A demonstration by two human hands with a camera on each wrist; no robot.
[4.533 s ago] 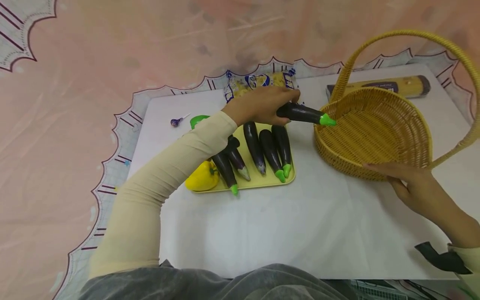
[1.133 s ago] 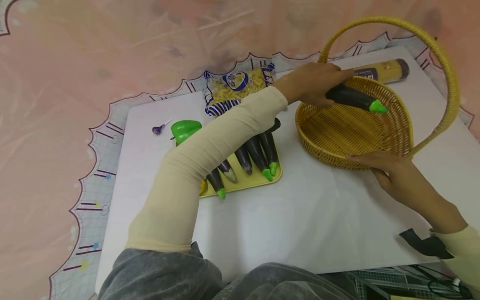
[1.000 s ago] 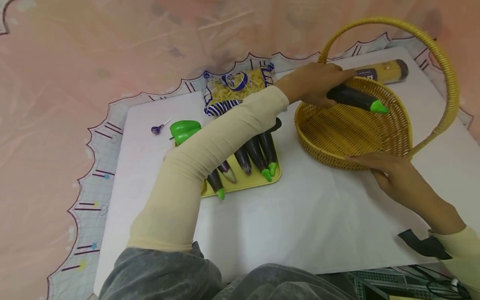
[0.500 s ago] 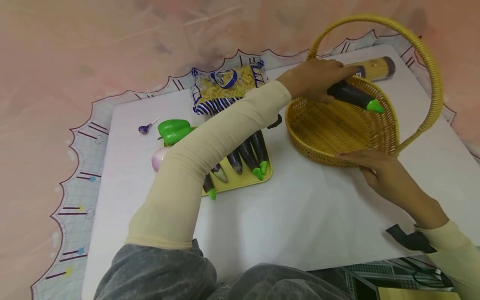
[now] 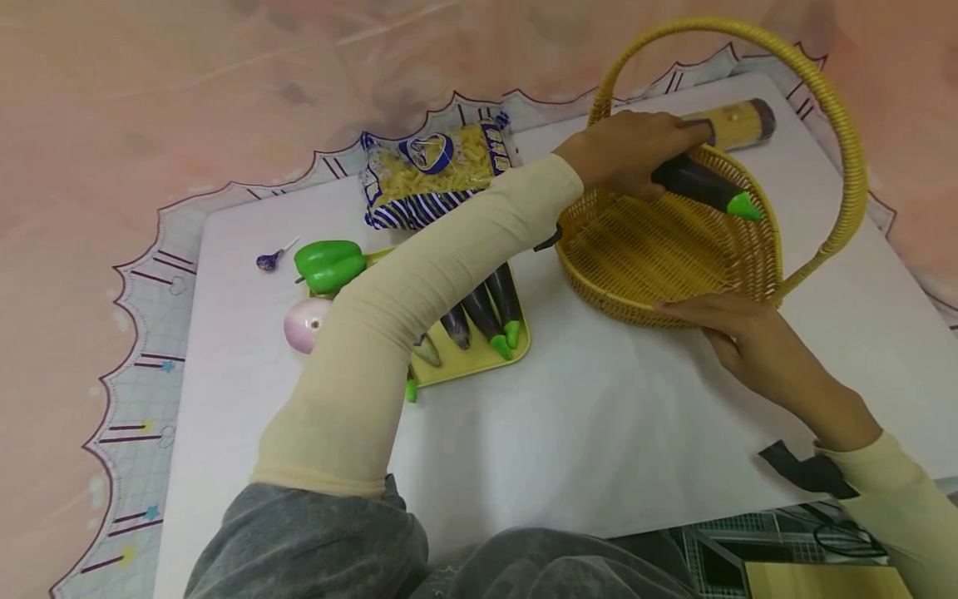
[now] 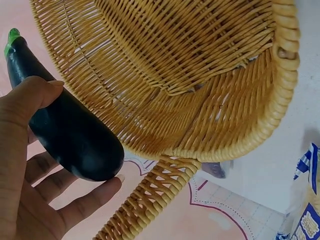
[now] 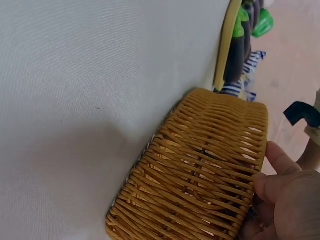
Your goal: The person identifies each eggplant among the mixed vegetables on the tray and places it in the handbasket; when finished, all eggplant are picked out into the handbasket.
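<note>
My left hand point(image 5: 629, 154) grips a dark eggplant point(image 5: 696, 183) with a bright green stem end, held over the back part of a wicker basket point(image 5: 599, 304). In the left wrist view the thumb crosses the eggplant and the fingers are spread beneath it, beside the basket's rim. My right hand point(image 5: 756, 341) holds the basket's near rim, thumb on the outer wall in the right wrist view; some fingertips are hidden. To the left, a yellow tray point(image 5: 479, 363) carries several more eggplants point(image 5: 482, 316), partly hidden by my left sleeve.
A green bell pepper point(image 5: 329, 264) and a round pale-purple vegetable point(image 5: 302, 324) lie at the tray's left. Behind are a pasta bag point(image 5: 434, 170) and a long pack point(image 5: 737, 125). A lollipop point(image 5: 268, 261) lies far left. The basket's tall handle point(image 5: 849, 166) arches above it.
My left hand has carried the eggplant rightward from beside the tray to over the basket, staying nearly still there lately. The right hand keeps its hold. The head view has shifted slightly.
</note>
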